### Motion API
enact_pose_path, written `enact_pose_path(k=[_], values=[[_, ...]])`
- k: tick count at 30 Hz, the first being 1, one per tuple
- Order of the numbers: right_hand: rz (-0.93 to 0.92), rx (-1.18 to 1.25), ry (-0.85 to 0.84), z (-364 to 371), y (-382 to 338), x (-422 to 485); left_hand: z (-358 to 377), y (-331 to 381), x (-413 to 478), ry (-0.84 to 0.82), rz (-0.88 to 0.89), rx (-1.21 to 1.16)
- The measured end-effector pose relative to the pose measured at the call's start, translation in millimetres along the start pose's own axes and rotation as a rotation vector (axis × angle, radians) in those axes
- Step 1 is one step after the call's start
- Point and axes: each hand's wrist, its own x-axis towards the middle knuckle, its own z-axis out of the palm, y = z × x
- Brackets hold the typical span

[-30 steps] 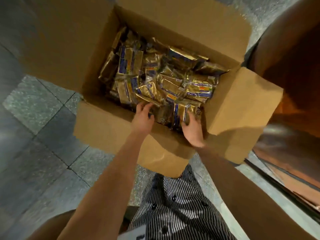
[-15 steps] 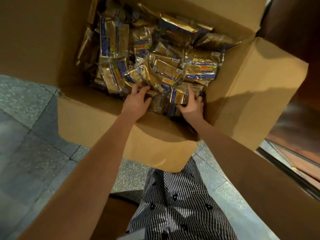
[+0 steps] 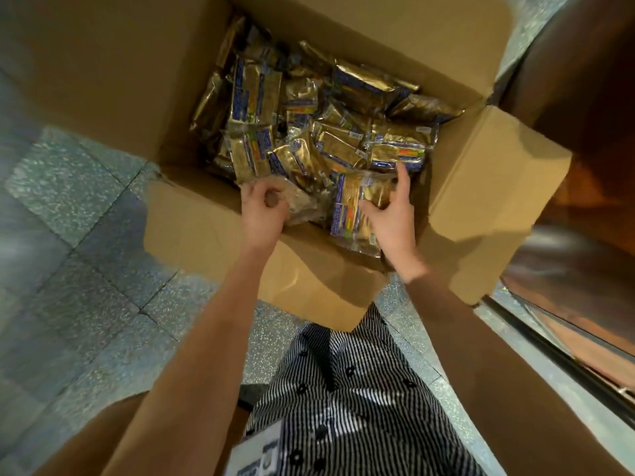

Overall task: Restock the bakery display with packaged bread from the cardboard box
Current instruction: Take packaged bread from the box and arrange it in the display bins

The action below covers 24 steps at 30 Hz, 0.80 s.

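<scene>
An open cardboard box (image 3: pixel 220 231) stands on the floor, holding several gold-and-blue bread packets (image 3: pixel 330 132). My left hand (image 3: pixel 263 211) grips a clear-wrapped brown packet (image 3: pixel 302 207) at the box's near edge. My right hand (image 3: pixel 390 214) holds a gold packet with a blue label (image 3: pixel 347 207), lifted above the near wall, fingers curled round its right side. The lower layers of packets are hidden.
Grey speckled floor tiles (image 3: pixel 79 214) lie to the left. The box's right flap (image 3: pixel 494 187) hangs open toward a dark wooden counter or cabinet (image 3: pixel 584 166). A metal rail (image 3: pixel 549 348) runs at lower right. My striped apron (image 3: pixel 343 389) is below.
Both hands have closed on packets and pulled them up and back toward the box's near edge. The camera has shifted slightly.
</scene>
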Motion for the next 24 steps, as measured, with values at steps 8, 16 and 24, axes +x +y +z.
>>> enact_pose_path(k=[8, 16, 24], values=[[-0.082, 0.175, -0.040, -21, -70, -52, -59, 26, -69, 0.109, 0.018, -0.339], [-0.426, 0.144, -0.230, -5, -130, -137, -117, 0, -169, 0.548, 0.054, -0.530], [-0.774, 0.158, -0.414, 27, -160, -238, -163, -67, -277, 0.847, 0.055, -0.710]])
